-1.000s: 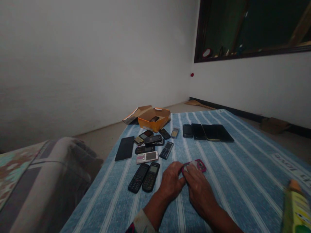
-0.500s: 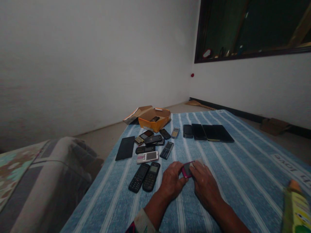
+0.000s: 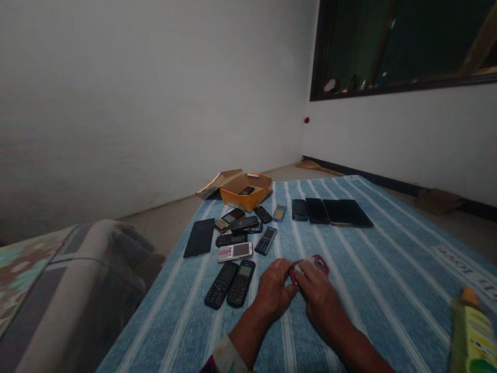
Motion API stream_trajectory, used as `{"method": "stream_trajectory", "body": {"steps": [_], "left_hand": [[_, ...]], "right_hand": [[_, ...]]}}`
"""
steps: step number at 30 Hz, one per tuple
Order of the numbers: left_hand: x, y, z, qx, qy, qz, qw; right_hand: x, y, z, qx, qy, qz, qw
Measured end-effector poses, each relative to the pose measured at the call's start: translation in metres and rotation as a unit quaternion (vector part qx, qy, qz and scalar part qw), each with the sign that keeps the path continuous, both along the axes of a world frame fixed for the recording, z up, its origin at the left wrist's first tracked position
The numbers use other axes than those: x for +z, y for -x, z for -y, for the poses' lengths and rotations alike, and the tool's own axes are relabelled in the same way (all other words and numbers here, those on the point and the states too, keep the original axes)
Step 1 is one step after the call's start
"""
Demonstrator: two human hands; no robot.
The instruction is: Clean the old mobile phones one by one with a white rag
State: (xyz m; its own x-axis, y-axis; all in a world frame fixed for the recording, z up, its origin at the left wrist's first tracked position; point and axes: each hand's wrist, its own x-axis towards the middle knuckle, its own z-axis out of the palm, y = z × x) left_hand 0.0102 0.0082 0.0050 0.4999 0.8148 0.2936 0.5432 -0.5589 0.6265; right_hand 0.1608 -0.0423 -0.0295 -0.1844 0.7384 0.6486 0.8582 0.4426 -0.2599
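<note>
My left hand (image 3: 275,287) is closed on the left end of a pink mobile phone (image 3: 322,264), low over the bed. Against the phone's face, my right hand (image 3: 318,290) presses a small whitish tissue (image 3: 298,269) with its fingers. The right hand covers the phone's middle; its pink right end with a silvery keypad shows past the fingers. To the left of my hands lie two black keypad phones (image 3: 240,283) side by side. Beyond these are a white and pink phone (image 3: 235,252) and a dark grey keypad phone (image 3: 266,241).
An orange cardboard box (image 3: 245,199), flap open, holds a phone at the back. Several keypad phones lie before it, beside a black tablet (image 3: 199,238). Dark smartphones (image 3: 318,211) form a row at right. A yellow-green packet (image 3: 471,336) stands near right on the blue striped bedsheet (image 3: 388,290).
My right hand has slid left along the phone with the tissue, uncovering the phone's right end. My left hand keeps its hold in the same place.
</note>
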Motion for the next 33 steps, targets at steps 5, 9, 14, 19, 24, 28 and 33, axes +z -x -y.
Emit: {"method": "stream_trajectory", "body": {"steps": [5, 9, 14, 19, 24, 28, 33], "left_hand": [[0.002, 0.000, 0.002, -0.004, -0.004, 0.005, 1.000], [0.007, -0.001, 0.003, -0.001, 0.013, 0.002, 1.000], [0.008, 0.000, 0.003, 0.003, 0.021, -0.008, 1.000], [0.008, 0.000, 0.003, 0.004, 0.017, -0.009, 1.000], [0.008, 0.000, 0.003, 0.004, 0.000, -0.011, 1.000], [0.003, 0.000, 0.001, -0.001, -0.018, -0.005, 1.000], [-0.001, 0.000, 0.000, 0.000, -0.029, 0.006, 1.000]], "right_hand": [[-0.005, -0.002, -0.001, -0.001, -0.014, 0.013, 1.000], [-0.005, -0.010, -0.002, -0.034, -0.027, 0.022, 0.999], [-0.001, -0.018, -0.003, -0.075, -0.021, 0.036, 0.996], [-0.003, -0.020, -0.004, -0.084, -0.001, 0.037, 0.996], [-0.005, -0.014, -0.002, -0.063, -0.016, 0.043, 0.997], [-0.008, -0.005, 0.000, -0.044, -0.025, 0.053, 0.997], [-0.008, -0.001, 0.001, -0.022, -0.023, 0.054, 0.998]]}}
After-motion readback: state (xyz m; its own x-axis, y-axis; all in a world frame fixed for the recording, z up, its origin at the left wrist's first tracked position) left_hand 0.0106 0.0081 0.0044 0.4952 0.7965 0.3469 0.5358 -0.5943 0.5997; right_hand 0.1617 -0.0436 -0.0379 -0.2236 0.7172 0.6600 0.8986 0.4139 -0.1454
